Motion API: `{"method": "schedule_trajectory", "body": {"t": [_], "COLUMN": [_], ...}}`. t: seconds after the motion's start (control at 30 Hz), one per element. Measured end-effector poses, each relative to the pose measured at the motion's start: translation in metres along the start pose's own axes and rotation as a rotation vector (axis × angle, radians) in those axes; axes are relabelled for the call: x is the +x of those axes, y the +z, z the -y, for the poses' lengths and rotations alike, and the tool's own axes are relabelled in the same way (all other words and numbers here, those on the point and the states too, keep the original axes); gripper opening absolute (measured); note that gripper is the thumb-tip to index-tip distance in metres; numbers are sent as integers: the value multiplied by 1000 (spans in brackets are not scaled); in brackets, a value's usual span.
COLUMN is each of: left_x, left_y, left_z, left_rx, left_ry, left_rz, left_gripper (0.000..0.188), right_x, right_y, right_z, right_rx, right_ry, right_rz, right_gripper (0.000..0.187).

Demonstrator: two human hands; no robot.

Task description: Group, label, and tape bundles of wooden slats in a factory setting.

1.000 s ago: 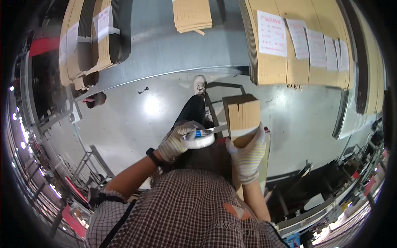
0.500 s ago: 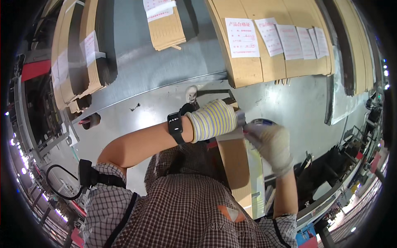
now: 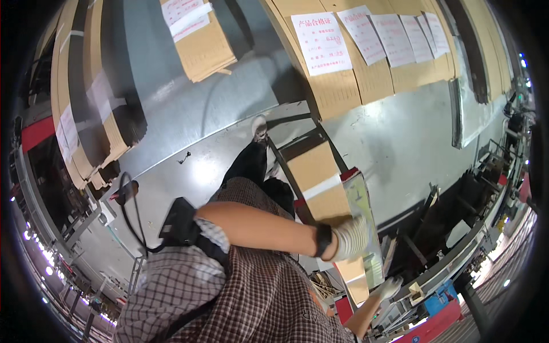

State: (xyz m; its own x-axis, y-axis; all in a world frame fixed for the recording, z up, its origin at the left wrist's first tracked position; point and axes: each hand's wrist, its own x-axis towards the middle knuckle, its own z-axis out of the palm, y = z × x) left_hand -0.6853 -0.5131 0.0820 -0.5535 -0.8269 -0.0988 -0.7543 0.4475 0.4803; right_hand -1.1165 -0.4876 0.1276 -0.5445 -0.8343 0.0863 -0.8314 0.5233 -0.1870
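A long bundle of brown cardboard strips lies on a dark metal stand at my right side. One white band wraps its far part, and another white band crosses the near end. My left hand, in a striped knit glove, reaches across my body to the bundle's right edge; its fingers are turned away and hidden. Lower and further right, close to the bundle's near end, is my right hand in a pale glove. It is small and blurred, so its grip is unclear.
A greenish-yellow board runs along the bundle's right side. Ahead stands a grey metal table with a labelled cardboard stack. More labelled stacks stand far right. Dark metal racking lines the right, near a blue bin.
My left hand has moved down and right along the bundle from its far end. My right hand has drawn back toward the near end. The far white band is now uncovered.
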Motion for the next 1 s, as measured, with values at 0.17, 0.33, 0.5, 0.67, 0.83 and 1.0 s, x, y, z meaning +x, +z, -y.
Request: {"method": "schedule_trajectory", "body": {"t": [0.17,0.33,0.5,0.67,0.83,1.0], "left_x": [14,-21,-181,-283,-295,-310], "left_y": [43,-14,-37,24,18,86], "left_z": [-67,-39,-46,-19,-68,-26], "left_rx": [-154,-174,-284,-195,-672,-732], "left_ry": [-179,248,357,-308,-128,-161], "left_rz": [-17,669,-101,-160,-553,-508], "left_gripper": [30,62,78,128,132,86], "right_x": [-167,-210,-166,-189,-303,-385], "right_y": [-5,-9,-140,-237,-66,60], "right_z": [-89,-118,-92,-14,127,191], "right_rx": [108,409,762,1096,1299,1249], "right_ry": [463,336,-2,-371,-263,-410], "right_rz": [-135,-231,-381,-128,1061,1316], "right_gripper": [54,55,56,58,59,45]}}
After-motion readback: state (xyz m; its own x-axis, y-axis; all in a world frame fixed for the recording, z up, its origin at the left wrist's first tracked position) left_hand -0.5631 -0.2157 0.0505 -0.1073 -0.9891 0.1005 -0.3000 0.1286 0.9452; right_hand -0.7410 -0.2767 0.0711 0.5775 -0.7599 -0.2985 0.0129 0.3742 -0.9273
